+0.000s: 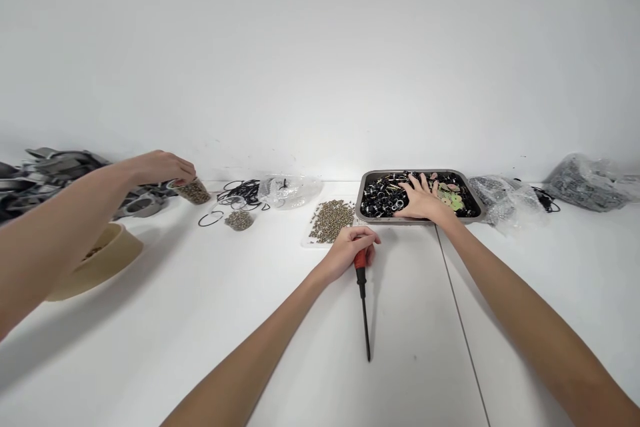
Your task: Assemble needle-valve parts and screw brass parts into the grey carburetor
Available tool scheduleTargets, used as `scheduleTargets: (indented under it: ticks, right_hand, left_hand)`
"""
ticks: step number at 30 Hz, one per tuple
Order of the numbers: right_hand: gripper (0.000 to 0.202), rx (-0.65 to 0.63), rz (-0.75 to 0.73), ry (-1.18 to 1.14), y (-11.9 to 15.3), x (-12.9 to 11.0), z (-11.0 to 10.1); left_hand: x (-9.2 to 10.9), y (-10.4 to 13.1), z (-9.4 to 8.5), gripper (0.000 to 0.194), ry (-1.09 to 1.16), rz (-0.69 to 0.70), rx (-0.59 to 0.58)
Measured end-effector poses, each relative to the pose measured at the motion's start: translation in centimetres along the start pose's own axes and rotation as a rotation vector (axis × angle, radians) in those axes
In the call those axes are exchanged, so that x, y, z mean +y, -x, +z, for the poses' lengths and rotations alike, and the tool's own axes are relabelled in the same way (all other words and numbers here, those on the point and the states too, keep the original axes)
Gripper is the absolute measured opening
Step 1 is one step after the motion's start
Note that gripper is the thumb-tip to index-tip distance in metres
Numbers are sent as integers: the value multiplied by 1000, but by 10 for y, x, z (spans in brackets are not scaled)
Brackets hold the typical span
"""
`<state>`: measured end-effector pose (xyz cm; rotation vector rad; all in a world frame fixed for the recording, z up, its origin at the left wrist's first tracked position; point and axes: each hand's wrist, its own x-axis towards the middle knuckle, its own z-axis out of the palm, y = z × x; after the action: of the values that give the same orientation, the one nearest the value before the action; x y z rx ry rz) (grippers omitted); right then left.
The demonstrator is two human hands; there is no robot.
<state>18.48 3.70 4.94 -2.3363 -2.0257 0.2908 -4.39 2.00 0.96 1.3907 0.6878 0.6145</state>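
My left hand (350, 250) is wrapped round the red handle of a screwdriver (363, 293), whose dark shaft points back toward me over the white table. At the far side, my right hand (419, 200) reaches into a metal tray (367, 219) with its fingers spread. Small black and shiny parts (383, 197) lie under and beside these fingers, and flat yellowish-green discs (453, 199) fill the right part of the tray. Just beyond my left hand is a white tray of small brass-coloured screws (331, 220).
A co-worker's hand (163, 167) grips a cup of small brass-coloured pieces (196, 192) at left. Near it are a beige bowl (115, 260), grey parts (65, 167), black rings (243, 193) and a clear bag (290, 190). Plastic bags of parts (587, 181) lie at right.
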Motion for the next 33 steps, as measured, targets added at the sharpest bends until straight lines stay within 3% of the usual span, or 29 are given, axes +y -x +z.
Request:
scheduleTargets:
  ticks: [10,27,33]
  right_hand:
    - [89,96,110,-39,6,-8,6]
    - [87,70,12,-123,3,7,4]
    - [78,69,-12,-151,5,10,0]
  left_hand:
    - [-1,-1,1,24,28,-5,1]
    - [0,-1,2,21,24,11,-7]
    - [-1,-1,0,20,29,7,-10]
